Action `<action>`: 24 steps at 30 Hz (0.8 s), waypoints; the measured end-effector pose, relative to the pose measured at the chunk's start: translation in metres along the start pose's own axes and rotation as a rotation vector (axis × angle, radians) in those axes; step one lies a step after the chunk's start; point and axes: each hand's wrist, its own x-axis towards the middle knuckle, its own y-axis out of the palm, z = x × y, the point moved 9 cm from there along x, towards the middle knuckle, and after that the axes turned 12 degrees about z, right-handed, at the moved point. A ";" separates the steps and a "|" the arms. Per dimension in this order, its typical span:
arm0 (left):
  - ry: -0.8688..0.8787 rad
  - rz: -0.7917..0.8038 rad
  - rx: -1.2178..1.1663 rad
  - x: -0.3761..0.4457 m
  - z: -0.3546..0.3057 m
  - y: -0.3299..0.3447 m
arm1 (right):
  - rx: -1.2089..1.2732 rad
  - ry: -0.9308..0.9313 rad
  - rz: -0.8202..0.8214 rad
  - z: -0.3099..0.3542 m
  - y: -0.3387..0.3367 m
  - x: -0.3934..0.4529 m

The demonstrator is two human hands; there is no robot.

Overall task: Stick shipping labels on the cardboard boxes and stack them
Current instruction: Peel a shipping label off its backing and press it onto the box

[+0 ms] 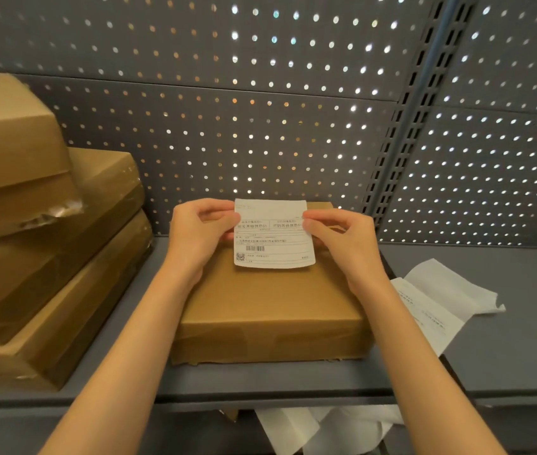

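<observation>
**A:** Going left to right: over at 9 o'clock there's a leaning stack of cardboard boxes [30, 224], matte brown with glossy tape. Then the left hand [199, 233] pinches the left edge of the shipping label [273, 236], and the right hand [336, 239] pinches the right edge. The label hangs just over the far end of the flat box [270, 307] at dead center on the grey shelf [507, 339].

**B:** How will it handle?

**A:** Probably feather-light, floppy and sticky-backed, so edge pinches make sense. The box looks stiff and light-ish; I'd grab its sides. At 3 o'clock lie white, creased backing papers [438, 303], in front of the perforated metal back panel [293, 110].
</observation>
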 end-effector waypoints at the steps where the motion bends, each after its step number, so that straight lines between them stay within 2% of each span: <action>1: -0.007 0.005 -0.004 0.000 0.002 0.000 | -0.006 0.007 -0.002 -0.002 0.000 0.000; 15: -0.076 -0.004 0.134 0.007 0.016 -0.003 | -0.196 0.047 0.009 -0.006 0.004 0.004; 24: -0.085 -0.012 0.325 0.009 0.013 0.000 | -0.337 0.043 0.038 -0.005 0.007 0.010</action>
